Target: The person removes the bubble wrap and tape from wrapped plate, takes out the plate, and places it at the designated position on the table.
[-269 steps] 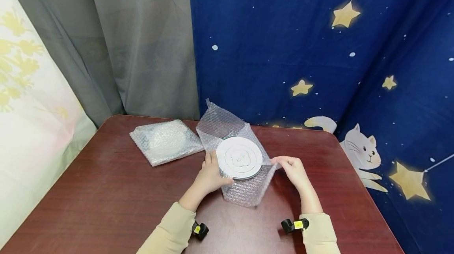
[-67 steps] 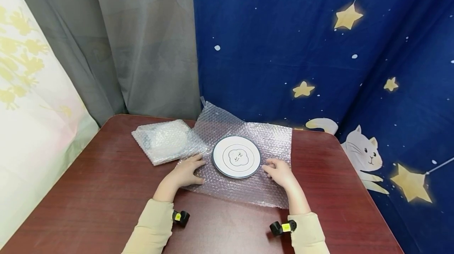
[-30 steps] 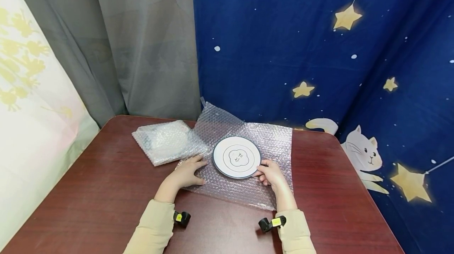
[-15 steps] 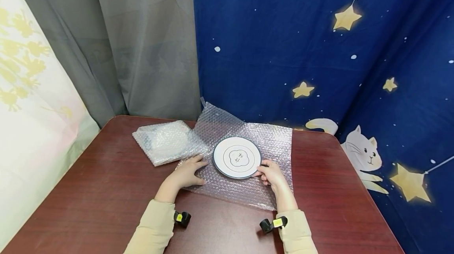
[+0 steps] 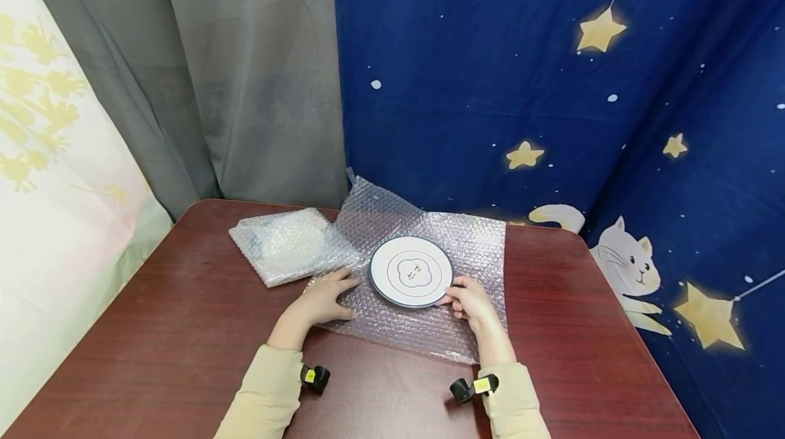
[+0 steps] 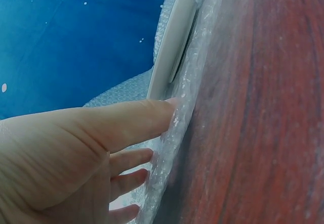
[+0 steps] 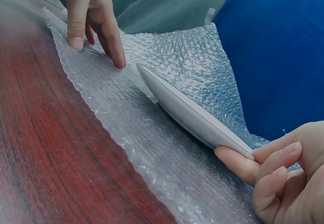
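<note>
A round white plate point(image 5: 392, 262) with a dark rim line and a flower-shaped outline in its centre lies over a spread sheet of bubble wrap point(image 5: 472, 241). My right hand point(image 5: 471, 301) pinches the plate's near right rim, thumb on top and a finger underneath. In the right wrist view that side of the plate point(image 7: 190, 115) is tilted up off the wrap. Left of the plate, my left hand point(image 5: 321, 297) rests its spread fingertips on the wrap. The left wrist view shows the thumb point(image 6: 126, 123) of that hand at the wrap's edge, close to the plate.
At the back left of the reddish-brown table point(image 5: 184, 330) lies a flat bubble-wrapped packet point(image 5: 291, 245) with something whitish inside. It borders on the open wrap. Grey curtain point(image 5: 270, 84) and blue star-patterned curtain point(image 5: 466, 84) hang behind the table's far edge.
The wrap, earlier folded partly round the plate, now lies spread to the right. My right hand left the wrap's edge and took the plate's rim; my left hand moved left off the plate.
</note>
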Tool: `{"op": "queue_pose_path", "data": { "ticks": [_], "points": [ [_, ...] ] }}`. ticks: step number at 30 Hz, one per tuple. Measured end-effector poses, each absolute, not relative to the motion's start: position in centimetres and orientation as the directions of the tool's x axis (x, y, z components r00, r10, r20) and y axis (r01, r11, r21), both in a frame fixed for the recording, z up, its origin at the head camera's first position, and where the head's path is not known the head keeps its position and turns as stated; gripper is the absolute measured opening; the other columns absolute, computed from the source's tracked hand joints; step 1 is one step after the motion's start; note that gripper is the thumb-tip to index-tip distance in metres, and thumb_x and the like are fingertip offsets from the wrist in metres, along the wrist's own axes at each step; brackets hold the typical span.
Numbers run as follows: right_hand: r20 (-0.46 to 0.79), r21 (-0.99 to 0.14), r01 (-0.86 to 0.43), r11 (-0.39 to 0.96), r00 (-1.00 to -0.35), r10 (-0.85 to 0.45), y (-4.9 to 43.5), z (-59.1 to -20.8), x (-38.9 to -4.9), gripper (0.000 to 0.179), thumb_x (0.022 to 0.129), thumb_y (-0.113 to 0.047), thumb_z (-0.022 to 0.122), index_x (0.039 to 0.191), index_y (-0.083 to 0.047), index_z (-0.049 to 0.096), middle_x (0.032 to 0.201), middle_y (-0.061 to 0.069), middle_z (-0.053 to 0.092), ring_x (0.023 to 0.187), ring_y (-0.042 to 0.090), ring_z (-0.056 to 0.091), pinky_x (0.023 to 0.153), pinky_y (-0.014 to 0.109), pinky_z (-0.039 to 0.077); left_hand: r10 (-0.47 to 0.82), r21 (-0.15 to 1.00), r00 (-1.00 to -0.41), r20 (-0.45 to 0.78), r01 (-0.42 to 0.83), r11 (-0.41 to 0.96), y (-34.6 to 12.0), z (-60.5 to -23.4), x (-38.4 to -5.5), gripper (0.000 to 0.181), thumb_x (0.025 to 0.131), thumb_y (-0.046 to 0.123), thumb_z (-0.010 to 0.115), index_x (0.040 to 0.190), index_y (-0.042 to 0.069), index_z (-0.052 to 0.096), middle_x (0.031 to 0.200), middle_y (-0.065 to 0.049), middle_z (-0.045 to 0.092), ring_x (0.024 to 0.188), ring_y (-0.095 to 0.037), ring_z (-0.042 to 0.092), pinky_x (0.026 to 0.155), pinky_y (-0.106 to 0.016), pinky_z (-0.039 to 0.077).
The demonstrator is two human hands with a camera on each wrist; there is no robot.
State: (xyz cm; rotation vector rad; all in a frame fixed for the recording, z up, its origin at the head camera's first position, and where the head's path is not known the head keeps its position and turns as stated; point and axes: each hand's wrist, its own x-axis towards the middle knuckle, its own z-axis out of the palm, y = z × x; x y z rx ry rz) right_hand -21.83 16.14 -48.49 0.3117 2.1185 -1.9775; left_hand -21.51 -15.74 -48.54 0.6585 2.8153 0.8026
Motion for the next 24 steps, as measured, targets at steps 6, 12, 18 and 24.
{"op": "queue_pose_path", "data": {
  "ticks": [6, 12, 18, 24],
  "points": [
    [-0.304, -0.951, 0.304, 0.059, -0.953, 0.003, 16.1, -48.4, -21.7, 0.019, 0.094, 0.003, 0.05, 0.111, 0.008, 0.051, 0.067, 0.014, 0.067, 0.042, 0.004, 0.03, 0.041, 0.018, 0.029, 0.447, 0.535, -0.894, -0.017, 0.37, 0.759, -15.8, -48.5, -21.4, 0.066, 0.074, 0.024, 0.079, 0.133, 0.004, 0.057, 0.147, -0.019, 0.037, 0.134, -0.042, 0.031, 0.105, -0.06, 0.025],
    [-0.306, -0.951, 0.306, 0.05, -0.952, 0.01, 16.2, -48.2, -21.7, 0.018, 0.093, 0.002, 0.051, 0.111, 0.008, 0.05, 0.067, 0.015, 0.067, 0.041, 0.003, 0.031, 0.041, 0.017, 0.03, 0.444, 0.526, -0.896, -0.023, 0.367, 0.767, -15.8, -48.5, -21.5, 0.067, 0.074, 0.026, 0.08, 0.133, 0.005, 0.057, 0.148, -0.018, 0.037, 0.134, -0.042, 0.031, 0.104, -0.062, 0.025],
    [-0.304, -0.952, 0.304, 0.029, -0.953, 0.019, 16.3, -48.0, -21.7, 0.02, 0.094, 0.003, 0.05, 0.113, 0.007, 0.046, 0.065, 0.012, 0.067, 0.041, 0.002, 0.032, 0.04, 0.016, 0.03, 0.445, 0.523, -0.895, -0.023, 0.369, 0.768, -15.8, -48.4, -21.5, 0.067, 0.075, 0.026, 0.08, 0.133, 0.005, 0.057, 0.147, -0.019, 0.037, 0.133, -0.043, 0.032, 0.103, -0.063, 0.025],
    [-0.287, -0.957, 0.289, 0.033, -0.957, 0.041, 16.5, -47.4, -21.7, 0.022, 0.093, 0.003, 0.05, 0.114, 0.008, 0.046, 0.065, 0.013, 0.067, 0.04, 0.002, 0.032, 0.039, 0.016, 0.03, 0.447, 0.521, -0.894, -0.023, 0.371, 0.769, -15.8, -48.4, -21.5, 0.067, 0.075, 0.026, 0.079, 0.134, 0.005, 0.056, 0.147, -0.019, 0.037, 0.133, -0.043, 0.033, 0.103, -0.065, 0.024]
  ]
}}
